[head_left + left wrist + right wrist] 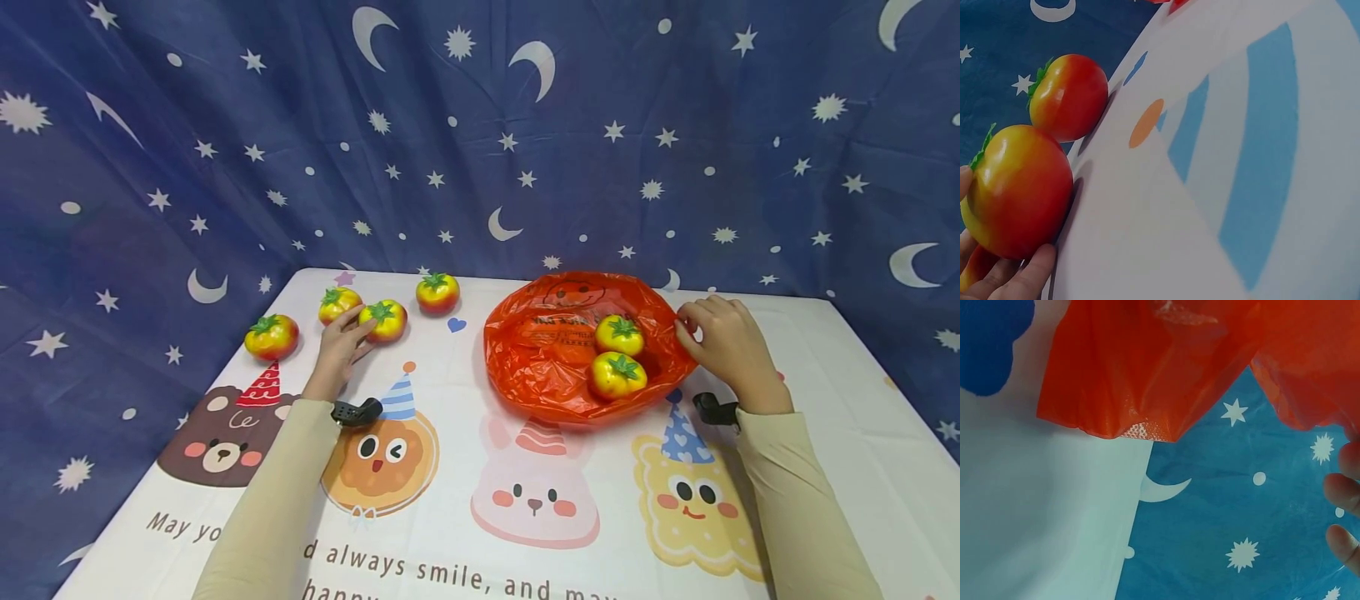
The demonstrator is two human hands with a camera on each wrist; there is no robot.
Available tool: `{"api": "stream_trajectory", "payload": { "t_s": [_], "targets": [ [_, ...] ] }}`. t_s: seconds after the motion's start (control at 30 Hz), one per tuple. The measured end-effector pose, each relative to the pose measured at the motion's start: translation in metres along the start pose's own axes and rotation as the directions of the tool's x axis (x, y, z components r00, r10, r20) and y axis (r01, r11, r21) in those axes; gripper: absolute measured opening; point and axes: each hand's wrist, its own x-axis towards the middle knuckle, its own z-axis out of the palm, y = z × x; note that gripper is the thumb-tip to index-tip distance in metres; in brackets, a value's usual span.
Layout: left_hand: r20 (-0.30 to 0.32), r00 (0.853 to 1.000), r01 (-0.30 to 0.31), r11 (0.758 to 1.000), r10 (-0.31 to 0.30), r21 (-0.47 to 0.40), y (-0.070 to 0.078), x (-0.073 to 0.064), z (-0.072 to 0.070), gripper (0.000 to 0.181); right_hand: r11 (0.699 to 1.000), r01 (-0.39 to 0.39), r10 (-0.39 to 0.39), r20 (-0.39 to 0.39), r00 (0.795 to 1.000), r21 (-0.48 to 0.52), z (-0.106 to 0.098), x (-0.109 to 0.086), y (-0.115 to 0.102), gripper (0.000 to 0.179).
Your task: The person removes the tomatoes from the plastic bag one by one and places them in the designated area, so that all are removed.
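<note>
Rear tomato [438,295] and red bag [517,375] flank a passable gap.

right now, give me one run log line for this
left hand: holds tomato | right hand: grips edge of bag | in bag: two tomatoes | on table: three more tomatoes

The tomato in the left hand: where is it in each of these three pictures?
Head: the tomato is left of centre, at the left hand's fingertips.
Left wrist: lower left, large, touched by fingers.
Right wrist: not in it.
Shared landmark: the blue curtain with white stars, in all three pictures.
</note>
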Motion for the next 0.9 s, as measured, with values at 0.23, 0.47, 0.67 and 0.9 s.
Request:
{"api": "stream_trajectory", "payload": {
  "t_s": [0.23, 0.47, 0.67, 0.9],
  "targets": [
    [0.000, 1.000, 0.017, 1.000, -0.017, 0.022, 0.001, -0.005, -0.004, 0.056, 1.000, -0.008, 0.008, 0.001, 1.000, 0.002, 0.000, -0.001, 0.000, 0.010],
    [0.030, 0.999, 0.027, 0.999, -0.028, 0.027, 0.004, -0.009, -0.008, 0.057, 1.000, -0.017, 0.017, 0.007, 1.000, 0.002, 0.001, -0.001, 0.000, 0.008],
    [0.050, 0.998, 0.029, 0.999, -0.031, 0.031, 0.007, -0.015, -0.015, 0.059, 1.000, -0.019, 0.019, 0.012, 1.000, 0.006, 0.001, 0.000, -0.001, 0.008],
    [0.063, 0.998, 0.010, 0.999, -0.012, 0.038, 0.010, -0.022, -0.021, 0.059, 1.000, -0.029, 0.029, 0.020, 0.999, 0.010, 0.000, 0.000, -0.002, 0.008]
  ]
}}
